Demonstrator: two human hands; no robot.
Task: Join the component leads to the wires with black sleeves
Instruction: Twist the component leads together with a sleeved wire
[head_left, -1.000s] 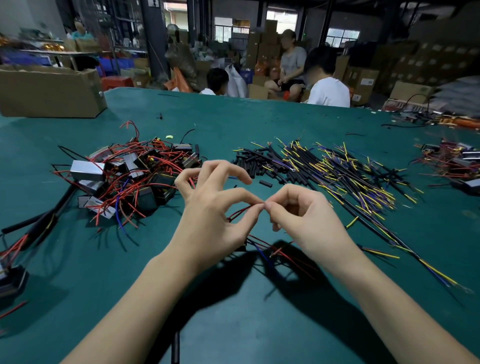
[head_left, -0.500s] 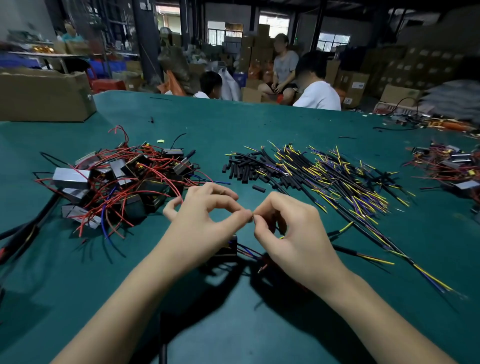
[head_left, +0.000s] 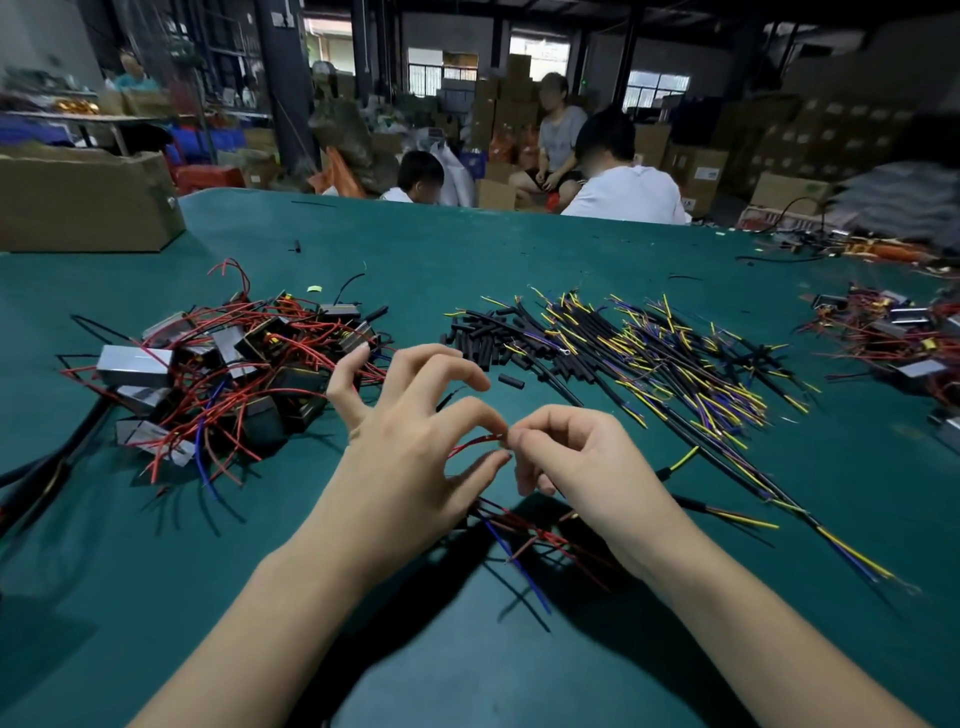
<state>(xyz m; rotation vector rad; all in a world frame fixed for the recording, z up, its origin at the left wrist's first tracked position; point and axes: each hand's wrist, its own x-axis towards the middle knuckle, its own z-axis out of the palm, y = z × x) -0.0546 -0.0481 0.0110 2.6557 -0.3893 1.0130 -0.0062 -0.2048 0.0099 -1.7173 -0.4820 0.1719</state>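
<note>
My left hand (head_left: 410, 462) and my right hand (head_left: 576, 462) meet fingertip to fingertip above the green table (head_left: 156, 597). Between left thumb and forefinger I pinch a thin red lead (head_left: 475, 442); my right fingers pinch its end from the other side. The lead's component lies mostly hidden under my left hand, with red and blue leads (head_left: 519, 551) spreading below it. A pile of boxy components with red leads (head_left: 218, 379) lies at the left. Loose black sleeves (head_left: 478, 343) and sleeved yellow-and-purple wires (head_left: 675, 374) lie behind my hands.
A cardboard box (head_left: 83, 202) stands at the back left of the table. More components with red leads (head_left: 893, 338) lie at the right edge. Black cables (head_left: 36, 478) run off the left side. People sit beyond the far edge among stacked cartons.
My left fingers have spread wider, with the outer fingers lifted, while thumb and forefinger stay on the red lead. The view has shifted slightly; both hands remain joined at the fingertips.
</note>
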